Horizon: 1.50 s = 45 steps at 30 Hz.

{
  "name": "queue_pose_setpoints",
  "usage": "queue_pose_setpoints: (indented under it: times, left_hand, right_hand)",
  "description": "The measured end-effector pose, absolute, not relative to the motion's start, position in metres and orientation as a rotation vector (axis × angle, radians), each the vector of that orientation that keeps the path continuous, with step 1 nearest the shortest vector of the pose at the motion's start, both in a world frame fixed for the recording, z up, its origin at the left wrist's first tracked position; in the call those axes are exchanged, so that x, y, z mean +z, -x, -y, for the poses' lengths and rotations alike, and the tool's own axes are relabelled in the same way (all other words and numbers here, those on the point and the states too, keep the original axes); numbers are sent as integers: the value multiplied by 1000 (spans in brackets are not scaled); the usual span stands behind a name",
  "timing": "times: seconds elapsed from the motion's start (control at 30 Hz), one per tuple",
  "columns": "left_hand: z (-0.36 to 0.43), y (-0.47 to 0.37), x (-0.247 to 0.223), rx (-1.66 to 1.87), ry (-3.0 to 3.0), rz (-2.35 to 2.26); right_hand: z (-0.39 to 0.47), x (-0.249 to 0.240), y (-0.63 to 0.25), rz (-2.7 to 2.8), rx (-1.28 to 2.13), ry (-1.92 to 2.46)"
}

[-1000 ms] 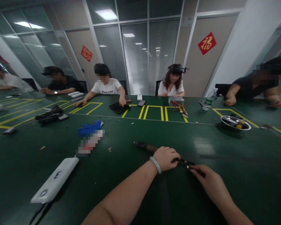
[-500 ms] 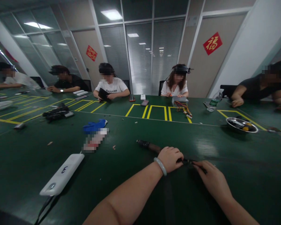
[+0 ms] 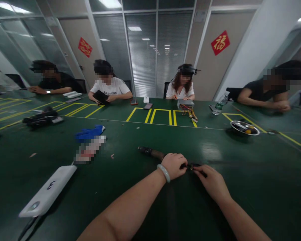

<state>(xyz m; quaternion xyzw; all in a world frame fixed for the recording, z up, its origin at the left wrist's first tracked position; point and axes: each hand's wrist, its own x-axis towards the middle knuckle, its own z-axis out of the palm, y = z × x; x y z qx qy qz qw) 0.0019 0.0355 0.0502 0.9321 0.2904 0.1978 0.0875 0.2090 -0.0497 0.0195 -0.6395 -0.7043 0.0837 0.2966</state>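
A dark rod-like tool (image 3: pixel 157 154) with a black, narrow tip lies across the green table (image 3: pixel 130 187). My left hand (image 3: pixel 175 165), with a pale bracelet at the wrist, is wrapped over its near part. Just to the right, my right hand (image 3: pixel 210 179) pinches the thin dark end that comes out past my left fingers. A small brassy spot shows between the two hands. The palms and most of the held part are hidden.
On the left lie a white power bank (image 3: pixel 50 190) with a cable, a blue glove (image 3: pixel 89 133) and a black bundle (image 3: pixel 41 117). A metal bowl (image 3: pixel 244 128) and a bottle (image 3: pixel 220 104) stand at the right. Several people sit across the table.
The camera view has turned slightly right, so everything sits further left. Both hands keep hold of the dark tool, and the person at the far right has drawn the hands together.
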Motion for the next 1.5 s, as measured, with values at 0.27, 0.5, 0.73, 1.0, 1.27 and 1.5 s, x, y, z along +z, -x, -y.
queue_pose_setpoints:
  times: [0.27,0.5,0.73,1.0,1.27,1.5]
  left_hand:
    - [-40,-5,48,613,-2740,-803]
    - [-42,-7,46,593,-2745,-790]
    - [-44,-7,45,592,-2762,-742]
    - [-46,-7,41,601,-2773,-718]
    - [-45,-6,40,604,-2790,-703]
    - [-44,-4,46,576,-2775,-677]
  right_hand:
    - [53,34,-195,1851,161,1673]
    - [52,29,-190,1818,120,1698]
    - [52,29,-187,1841,95,1688]
    - [50,25,-185,1838,101,1665]
    - [48,24,-181,1948,-25,1706]
    - [47,27,-179,2025,-80,1718]
